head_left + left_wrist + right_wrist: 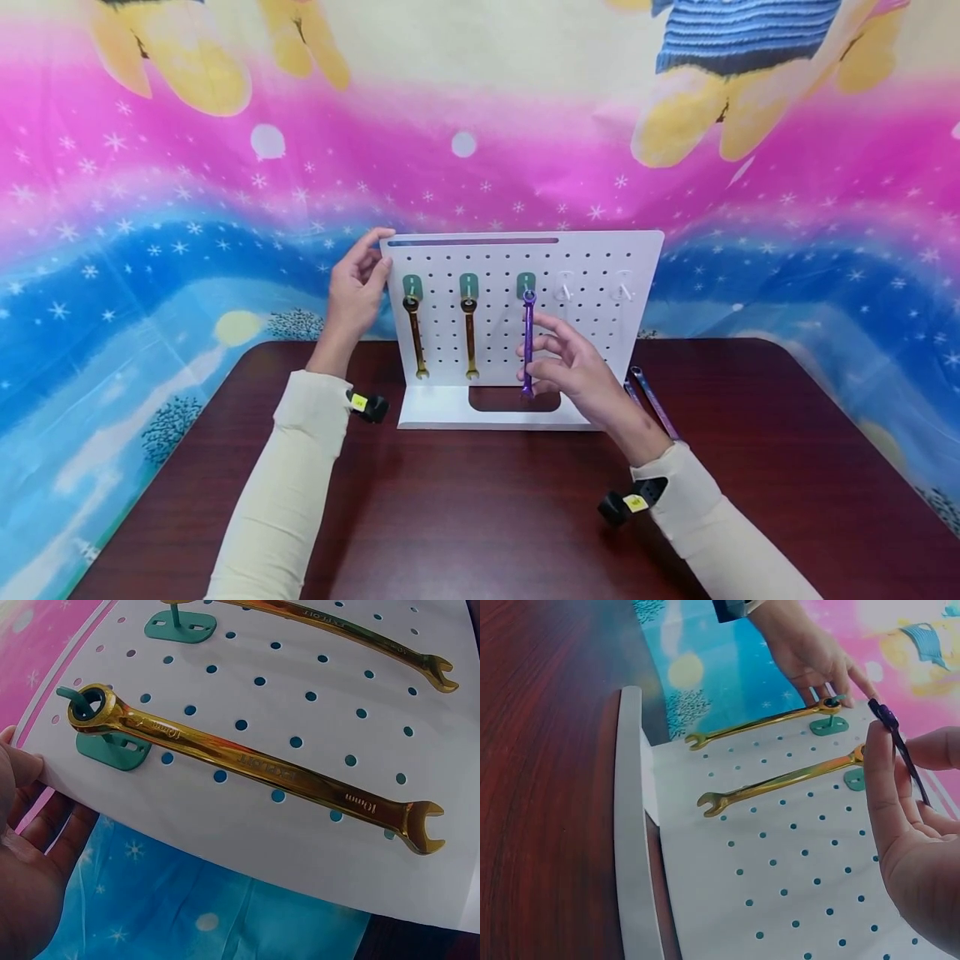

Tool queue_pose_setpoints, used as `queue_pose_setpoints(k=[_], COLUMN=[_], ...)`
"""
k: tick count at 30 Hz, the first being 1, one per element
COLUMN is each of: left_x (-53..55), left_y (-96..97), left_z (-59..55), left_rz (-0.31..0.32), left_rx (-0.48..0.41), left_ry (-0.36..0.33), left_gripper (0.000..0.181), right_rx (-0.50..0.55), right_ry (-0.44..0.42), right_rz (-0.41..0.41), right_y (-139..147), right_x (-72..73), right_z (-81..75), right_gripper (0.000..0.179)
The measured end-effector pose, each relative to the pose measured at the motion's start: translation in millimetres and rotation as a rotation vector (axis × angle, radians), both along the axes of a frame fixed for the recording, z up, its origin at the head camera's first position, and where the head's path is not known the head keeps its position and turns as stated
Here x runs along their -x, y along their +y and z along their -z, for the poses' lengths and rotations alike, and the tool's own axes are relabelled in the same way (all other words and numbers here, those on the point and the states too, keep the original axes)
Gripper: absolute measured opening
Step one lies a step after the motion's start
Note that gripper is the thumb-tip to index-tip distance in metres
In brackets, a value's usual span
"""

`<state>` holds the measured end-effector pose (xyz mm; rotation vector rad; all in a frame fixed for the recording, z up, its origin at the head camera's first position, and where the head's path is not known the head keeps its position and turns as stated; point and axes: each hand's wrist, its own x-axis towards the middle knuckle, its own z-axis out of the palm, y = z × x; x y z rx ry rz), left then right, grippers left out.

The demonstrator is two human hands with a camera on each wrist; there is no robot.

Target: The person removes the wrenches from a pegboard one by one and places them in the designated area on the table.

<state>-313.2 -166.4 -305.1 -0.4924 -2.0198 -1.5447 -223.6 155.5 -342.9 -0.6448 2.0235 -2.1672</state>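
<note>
My left hand (356, 287) grips the upper left edge of a white pegboard stand (615, 242), thumb in front and fingers behind. In my right hand (581, 371) a purple combination wrench (528, 333) is pinched upright between thumb and fingers, ring end up. That ring end is at the third green hook (527, 279); whether the hook passes through it I cannot tell. Two gold combination wrenches hang by their ring ends from the other green hooks: one gold wrench (247, 765) nearest my left hand, another gold wrench (470, 337) to its right.
Two clear hooks, one clear hook (565, 287) beside the purple wrench and another clear hook (623, 287) farther right, hold nothing. Behind my right wrist, more wrenches (654, 402) lie on the dark wooden table (465, 508), partly hidden. A printed cloth (465, 100) hangs behind.
</note>
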Motion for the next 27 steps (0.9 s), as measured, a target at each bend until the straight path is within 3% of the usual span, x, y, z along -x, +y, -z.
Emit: queue_pose_setpoints(k=[17, 27], left_x=[-0.7, 0.3], left_y=[-1.0, -1.2], left_z=[-0.6, -1.3], left_rz=[0.012, 0.008], left_rx=[-0.007, 0.006], left_ry=[0.010, 0.001], left_gripper=[0.035, 0.035], right_rx=[-0.018, -0.084], right_ry=[0.025, -0.004], right_rz=[-0.019, 0.021], right_y=[2.9, 19.2], right_x=[-1.2, -1.5], right_z=[-6.3, -3.5], right_gripper=[0.070, 0.069])
